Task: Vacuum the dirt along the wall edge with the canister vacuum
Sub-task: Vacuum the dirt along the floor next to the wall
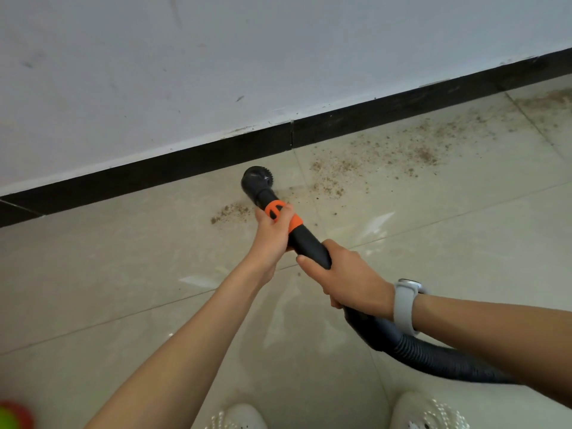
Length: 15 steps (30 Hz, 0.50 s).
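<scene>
A black vacuum wand (pixel 309 243) with an orange collar (pixel 283 215) ends in a round brush nozzle (pixel 256 178) held just off the tiled floor, close to the black skirting board (pixel 185 168). My left hand (pixel 274 232) grips the wand at the orange collar. Behind it, my right hand (pixel 346 278) holds the wand's rear end, where the ribbed black hose (pixel 433 354) curves away to the right. Brown dirt (pixel 371 156) is scattered along the wall edge to the nozzle's right, and a small patch (pixel 229 212) lies under the wand. The canister is out of view.
A white wall (pixel 216 57) rises above the skirting. Beige glossy tiles (pixel 123 274) cover the floor. My two white shoes (pixel 238 418) (pixel 427 411) show at the bottom edge. A blurred red and green object (pixel 12 416) sits at the bottom left corner. A white watch (pixel 406 305) is on my right wrist.
</scene>
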{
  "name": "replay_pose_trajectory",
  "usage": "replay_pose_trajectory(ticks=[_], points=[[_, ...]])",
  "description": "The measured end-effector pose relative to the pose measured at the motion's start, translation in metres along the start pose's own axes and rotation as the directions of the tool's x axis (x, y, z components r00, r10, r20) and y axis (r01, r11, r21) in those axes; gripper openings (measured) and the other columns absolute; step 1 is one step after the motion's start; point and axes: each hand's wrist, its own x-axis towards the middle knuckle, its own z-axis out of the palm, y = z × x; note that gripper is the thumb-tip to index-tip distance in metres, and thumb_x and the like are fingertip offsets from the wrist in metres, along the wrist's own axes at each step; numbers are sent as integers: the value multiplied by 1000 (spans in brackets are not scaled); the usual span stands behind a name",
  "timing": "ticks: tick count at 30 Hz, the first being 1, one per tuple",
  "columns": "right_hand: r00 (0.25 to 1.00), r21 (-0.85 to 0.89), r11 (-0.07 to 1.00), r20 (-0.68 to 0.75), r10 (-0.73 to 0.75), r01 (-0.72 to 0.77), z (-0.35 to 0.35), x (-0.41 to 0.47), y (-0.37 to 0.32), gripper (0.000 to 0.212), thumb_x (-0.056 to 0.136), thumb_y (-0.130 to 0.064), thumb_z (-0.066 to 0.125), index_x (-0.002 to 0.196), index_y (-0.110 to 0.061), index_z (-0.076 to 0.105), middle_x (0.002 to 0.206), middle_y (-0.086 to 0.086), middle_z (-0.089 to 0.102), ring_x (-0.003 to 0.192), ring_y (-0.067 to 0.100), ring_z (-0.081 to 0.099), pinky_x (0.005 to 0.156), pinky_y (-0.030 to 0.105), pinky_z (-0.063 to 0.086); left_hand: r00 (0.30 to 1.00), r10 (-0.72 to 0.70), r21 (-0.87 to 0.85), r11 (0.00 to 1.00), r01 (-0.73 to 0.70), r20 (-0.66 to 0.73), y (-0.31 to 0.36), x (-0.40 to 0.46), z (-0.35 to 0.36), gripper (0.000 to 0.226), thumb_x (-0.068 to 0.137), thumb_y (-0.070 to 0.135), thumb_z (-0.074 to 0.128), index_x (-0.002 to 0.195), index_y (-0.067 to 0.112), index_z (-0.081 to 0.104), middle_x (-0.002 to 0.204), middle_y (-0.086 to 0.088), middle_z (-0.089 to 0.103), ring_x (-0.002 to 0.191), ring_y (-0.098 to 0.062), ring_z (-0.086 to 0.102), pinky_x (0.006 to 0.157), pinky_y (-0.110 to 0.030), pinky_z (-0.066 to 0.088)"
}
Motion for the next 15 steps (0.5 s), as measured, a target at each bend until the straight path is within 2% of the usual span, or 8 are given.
replay_pose_trajectory(ticks=[4, 9, 12, 15], points=[[989, -156, 984, 132, -63, 83, 28, 2, -18, 35, 88, -53, 50, 92, -19, 45, 66, -2, 56, 41, 15, 55, 42, 24, 45, 988, 13, -51, 998, -21, -156, -11, -21, -47, 35, 96, 27, 46, 127, 16, 34, 92, 0, 52, 79, -13, 57, 62, -26, 50], [965, -110, 987, 247, -91, 121, 70, 2, -32, 34, 88, -54, 50, 80, -23, 40, 64, -1, 55, 36, 15, 53, 36, 20, 40, 946, 4, -82, 996, -32, -324, -28, -34, -88, 26, 95, 24, 45, 118, 13, 40, 87, -1, 49, 74, -12, 53, 57, -24, 46], [954, -98, 990, 291, -69, 101, 83, -1, -29, 32, 88, -54, 50, 81, -24, 40, 65, -1, 57, 38, 17, 56, 39, 23, 43, 942, -35, -96, 995, 2, -335, -39, -38, -97, 27, 95, 24, 45, 119, 12, 41, 86, -1, 48, 74, -13, 52, 58, -25, 46], [963, -95, 992, 264, -52, 80, 82, -3, -23, 29, 87, -54, 49, 79, -27, 39, 63, -3, 56, 36, 15, 54, 37, 21, 40, 953, -41, -82, 997, 17, -301, -43, -37, -91, 26, 95, 25, 44, 118, 15, 39, 89, -1, 49, 77, -13, 53, 59, -26, 46]])
